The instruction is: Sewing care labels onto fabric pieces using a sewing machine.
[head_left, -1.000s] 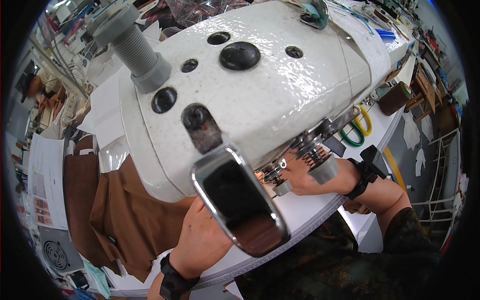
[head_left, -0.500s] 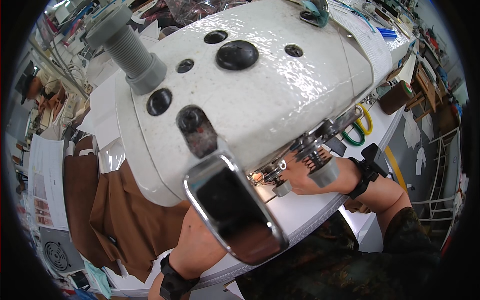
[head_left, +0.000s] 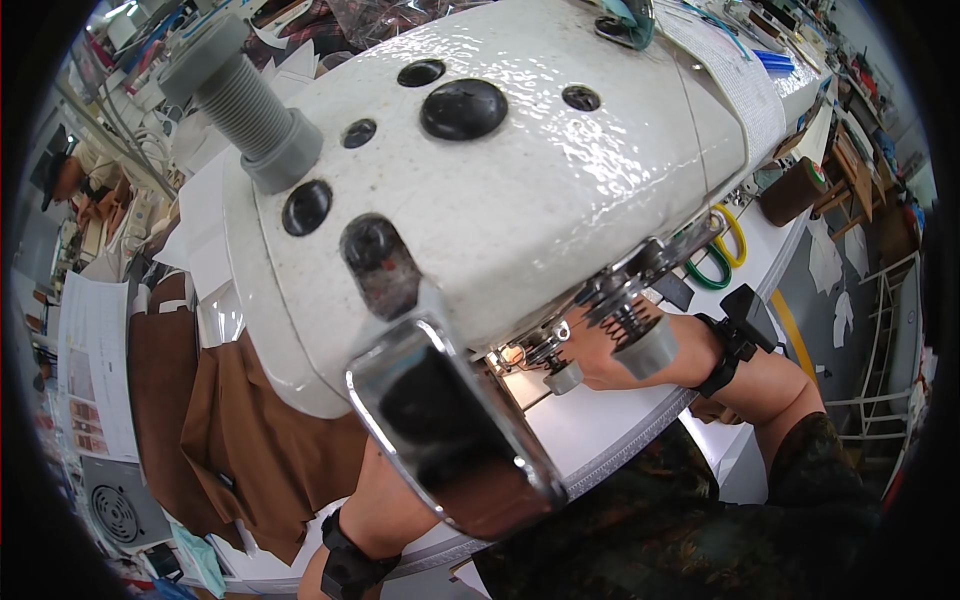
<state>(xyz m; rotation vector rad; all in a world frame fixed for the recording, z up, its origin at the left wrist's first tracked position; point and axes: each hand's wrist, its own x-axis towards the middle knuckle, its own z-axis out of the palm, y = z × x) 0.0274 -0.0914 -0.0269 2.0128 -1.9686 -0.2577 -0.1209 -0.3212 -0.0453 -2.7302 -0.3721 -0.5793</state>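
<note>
A white sewing machine head [head_left: 480,190] fills the middle of the view, close up. Its chrome-edged dark metal guard [head_left: 450,430] juts toward me and covers the fingers of my left hand [head_left: 390,495]. That hand rests low by the brown fabric [head_left: 265,430], which spreads over the table at the left. My right hand [head_left: 625,350] lies under the machine's right side, behind the tension knob [head_left: 643,347] and spring. Its fingers reach toward the lit needle area and are hidden, so I cannot see what either hand holds. Black bands circle both wrists.
Green- and yellow-handled scissors [head_left: 722,255] and a brown thread cone [head_left: 793,190] lie right of the machine. A grey threaded post [head_left: 245,110] stands on its top left. A printed sheet [head_left: 97,350] hangs at the left edge. Another person [head_left: 75,180] sits at the far left.
The machine appears slightly farther left in the picture, as my view has shifted a little. Both hands stay in nearly the same places.
</note>
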